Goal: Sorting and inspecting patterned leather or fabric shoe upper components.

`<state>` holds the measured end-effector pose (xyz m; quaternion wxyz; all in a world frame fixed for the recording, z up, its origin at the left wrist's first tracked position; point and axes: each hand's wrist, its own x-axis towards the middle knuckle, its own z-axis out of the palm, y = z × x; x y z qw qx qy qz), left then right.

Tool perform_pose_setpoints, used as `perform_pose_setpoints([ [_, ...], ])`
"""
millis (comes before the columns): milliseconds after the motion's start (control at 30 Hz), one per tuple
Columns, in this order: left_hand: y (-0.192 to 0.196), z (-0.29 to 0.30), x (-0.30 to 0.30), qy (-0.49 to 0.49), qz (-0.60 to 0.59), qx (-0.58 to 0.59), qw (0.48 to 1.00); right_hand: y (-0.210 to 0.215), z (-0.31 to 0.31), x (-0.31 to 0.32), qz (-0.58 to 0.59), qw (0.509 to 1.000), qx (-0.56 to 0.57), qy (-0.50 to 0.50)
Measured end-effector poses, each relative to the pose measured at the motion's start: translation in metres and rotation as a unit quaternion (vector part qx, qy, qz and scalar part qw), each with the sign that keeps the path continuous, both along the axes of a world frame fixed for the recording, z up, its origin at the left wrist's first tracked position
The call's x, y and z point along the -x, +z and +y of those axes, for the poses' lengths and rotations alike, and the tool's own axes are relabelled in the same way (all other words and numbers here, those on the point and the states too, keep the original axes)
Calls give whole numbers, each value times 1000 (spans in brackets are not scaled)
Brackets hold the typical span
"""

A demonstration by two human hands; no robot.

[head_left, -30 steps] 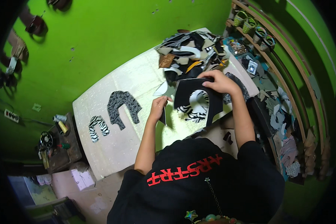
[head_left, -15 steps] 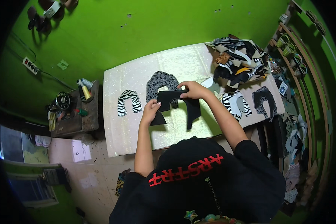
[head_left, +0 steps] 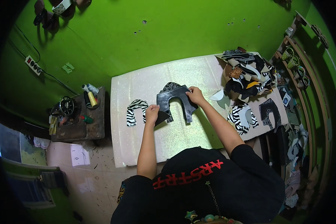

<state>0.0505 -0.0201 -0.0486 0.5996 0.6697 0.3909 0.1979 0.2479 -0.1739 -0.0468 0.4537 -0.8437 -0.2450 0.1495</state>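
Observation:
My right hand (head_left: pixel 195 96) pinches the upper right edge of a glossy black arch-shaped cutout (head_left: pixel 175 92), like leather. The cutout hides most of a grey-and-black patterned piece (head_left: pixel 170 86), whose rounded top shows behind it. At the cutout's left side, my left hand (head_left: pixel 152 112) is closed on a small dark piece with a curved edge (head_left: pixel 161 118). Whether these left fingers also grip the arch, I cannot tell. A zebra-striped arch (head_left: pixel 131 115) lies just left of this hand, flat on the pale glittery table covering (head_left: pixel 127 149).
A heap of scraps (head_left: pixel 246 74) covers the table's far right. Nearer are zebra-striped pieces (head_left: pixel 235 118), a dark patterned arch (head_left: pixel 269 112) and pale half-round pieces (head_left: pixel 217 95). A sewing machine (head_left: pixel 67 106) and thread cones (head_left: pixel 91 98) stand at left; a wooden rack (head_left: pixel 310 112) at right.
The black cutout has gone from being held up, tilted, to facing upward over the patterned piece. My right hand has slid down to its right edge. The whole view has shifted slightly.

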Motion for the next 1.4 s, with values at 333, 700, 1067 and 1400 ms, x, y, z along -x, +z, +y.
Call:
perform_pose_setpoints([
  [333,-30,20,-27,25,145,-141,979,-12,19,6,-28,995,50,-83],
  [700,0,5,-30,110,158,-203,960,-8,20,21,-162,971,66,-165],
  [1067,39,-19,-49,22,-444,176,878,29,27,72,331,901,-109,260],
  [1400,51,6,-24,-88,-75,261,958,33,14,35,208,961,-171,63],
])
